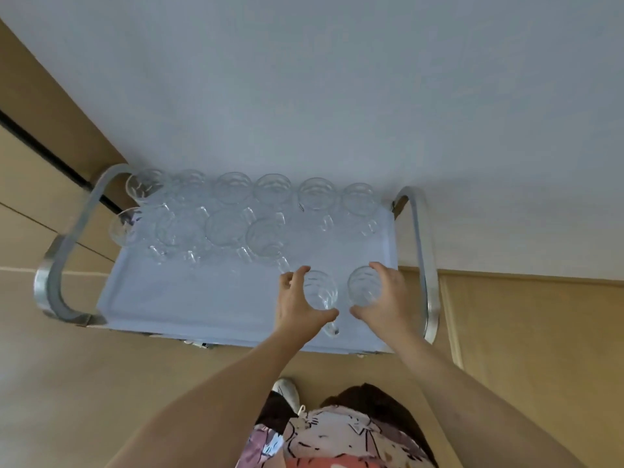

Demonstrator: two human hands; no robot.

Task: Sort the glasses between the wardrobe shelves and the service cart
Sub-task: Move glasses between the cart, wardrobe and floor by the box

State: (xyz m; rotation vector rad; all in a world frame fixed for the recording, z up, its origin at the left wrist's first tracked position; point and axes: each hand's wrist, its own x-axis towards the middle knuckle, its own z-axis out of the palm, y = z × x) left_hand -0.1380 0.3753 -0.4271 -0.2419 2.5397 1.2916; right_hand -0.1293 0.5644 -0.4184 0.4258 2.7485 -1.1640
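Each hand, left hand [297,304] and right hand [388,298], curls around one clear handled glass mug [320,290] [364,286] above the pale-blue metal-railed service cart [202,298]; they could knock together.

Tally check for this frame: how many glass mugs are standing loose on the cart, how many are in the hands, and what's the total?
Glass mugs standing on the service cart, unheld: 10
Glass mug in the left hand: 1
Glass mug in the right hand: 1
Total: 12
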